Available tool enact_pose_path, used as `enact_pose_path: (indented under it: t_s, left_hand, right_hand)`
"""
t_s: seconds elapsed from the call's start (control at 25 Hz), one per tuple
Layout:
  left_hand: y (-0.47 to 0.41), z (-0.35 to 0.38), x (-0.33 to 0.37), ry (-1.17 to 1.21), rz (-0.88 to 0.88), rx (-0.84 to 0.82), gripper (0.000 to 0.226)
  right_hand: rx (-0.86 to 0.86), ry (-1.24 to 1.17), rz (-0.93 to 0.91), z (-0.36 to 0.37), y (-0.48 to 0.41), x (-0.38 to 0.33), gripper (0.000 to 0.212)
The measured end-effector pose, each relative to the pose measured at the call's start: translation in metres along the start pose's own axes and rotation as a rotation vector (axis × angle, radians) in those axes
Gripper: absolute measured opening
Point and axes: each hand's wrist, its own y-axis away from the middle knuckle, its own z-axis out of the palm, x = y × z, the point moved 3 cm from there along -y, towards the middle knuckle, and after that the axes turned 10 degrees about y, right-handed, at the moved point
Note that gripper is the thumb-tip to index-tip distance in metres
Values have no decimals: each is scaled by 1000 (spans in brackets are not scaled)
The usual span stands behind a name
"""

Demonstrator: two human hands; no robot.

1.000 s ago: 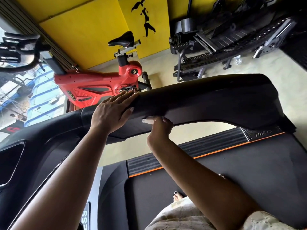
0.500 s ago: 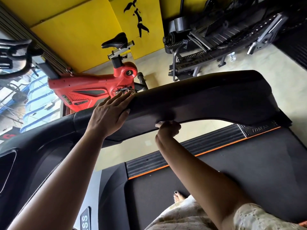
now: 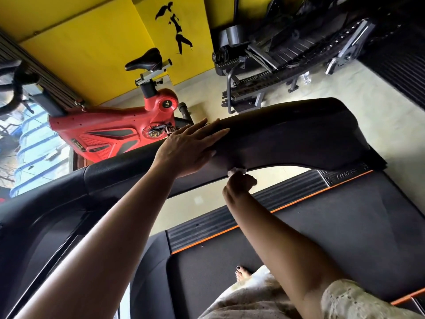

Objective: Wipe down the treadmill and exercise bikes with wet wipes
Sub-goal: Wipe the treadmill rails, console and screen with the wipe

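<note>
Treadmill rail — left hand slid along; right hand pinches wipe.

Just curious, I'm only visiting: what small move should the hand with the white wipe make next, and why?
Probably slide the wipe along the lower edge of the treadmill arm toward its far end. The right hand presses it against that edge, the left hand lies flat on top as a brace, and a long stretch of that edge lies beyond the wipe.
</note>
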Motion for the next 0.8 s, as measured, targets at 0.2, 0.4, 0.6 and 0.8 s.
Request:
enact_pose_path:
  t_s: [0.2,0.4,0.6,0.8]
  left_hand:
    - [1,1,-1,19,6,22,56]
    - [2,1,-2,24,7,37,56]
    - [1,1,0,19,-11,22,56]
    - [1,3,0,6,-3,13,56]
  right_hand:
    - [196,-18,-380,13,43,-11,17]
    - [-41,271,-1009,36,91,36,69]
    - [-145,115,-495,16,19,14,124]
    - [-216,42,-479,19,34,1,80]
